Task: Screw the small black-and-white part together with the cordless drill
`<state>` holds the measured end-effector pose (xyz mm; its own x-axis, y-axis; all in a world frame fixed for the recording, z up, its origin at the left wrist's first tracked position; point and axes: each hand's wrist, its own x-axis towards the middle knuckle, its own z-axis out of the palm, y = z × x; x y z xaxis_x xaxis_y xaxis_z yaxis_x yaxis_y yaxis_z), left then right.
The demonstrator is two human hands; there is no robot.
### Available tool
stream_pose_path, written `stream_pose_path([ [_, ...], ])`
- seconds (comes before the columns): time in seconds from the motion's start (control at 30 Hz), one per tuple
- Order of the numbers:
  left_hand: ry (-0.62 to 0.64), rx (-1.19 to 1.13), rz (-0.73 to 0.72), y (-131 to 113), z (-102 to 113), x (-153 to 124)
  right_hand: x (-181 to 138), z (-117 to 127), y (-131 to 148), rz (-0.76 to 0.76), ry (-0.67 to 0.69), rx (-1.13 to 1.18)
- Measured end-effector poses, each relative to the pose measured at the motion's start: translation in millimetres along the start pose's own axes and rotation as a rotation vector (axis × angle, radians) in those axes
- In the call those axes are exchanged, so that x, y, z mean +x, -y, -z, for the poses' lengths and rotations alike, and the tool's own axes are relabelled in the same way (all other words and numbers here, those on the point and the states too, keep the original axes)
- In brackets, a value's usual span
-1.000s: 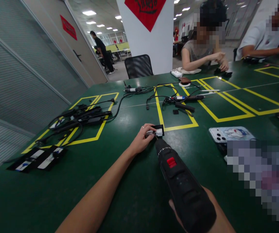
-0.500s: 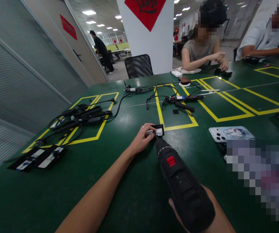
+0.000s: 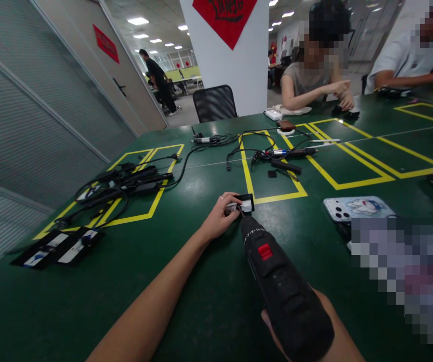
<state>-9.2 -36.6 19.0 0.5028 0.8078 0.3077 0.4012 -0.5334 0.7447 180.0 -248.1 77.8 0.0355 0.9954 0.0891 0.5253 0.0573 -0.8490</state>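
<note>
My right hand (image 3: 273,327) is wrapped round the handle of a black power drill (image 3: 277,281) with a red switch on top. The drill points away from me, and its bit reaches a small black rectangular piece with a white inside (image 3: 247,205) lying on the green table. Whether the bit touches it I cannot tell. My left hand (image 3: 224,216), with a ring on one finger, grips the left part of that piece, fingers over its top and thumb at the near side. Those fingers partly hide the piece.
Black cables and adapters (image 3: 137,181) lie at left, behind two black-and-white flat pieces (image 3: 75,246). A pen-like tool (image 3: 288,152) with cords lies farther back. At right is a phone (image 3: 357,208). Two people sit across the green table (image 3: 201,301), which bears yellow tape rectangles (image 3: 280,197).
Almost nothing differs. My hands, the drill and the small black piece hold the same places, and the view has shifted very slightly.
</note>
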Motion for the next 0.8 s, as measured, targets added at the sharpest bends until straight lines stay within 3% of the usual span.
stream_pose_path([
  [0.8,0.024,0.007,0.016,-5.7,2.0,-2.2,1.8,3.7,8.0,-0.001,0.000,0.067],
])
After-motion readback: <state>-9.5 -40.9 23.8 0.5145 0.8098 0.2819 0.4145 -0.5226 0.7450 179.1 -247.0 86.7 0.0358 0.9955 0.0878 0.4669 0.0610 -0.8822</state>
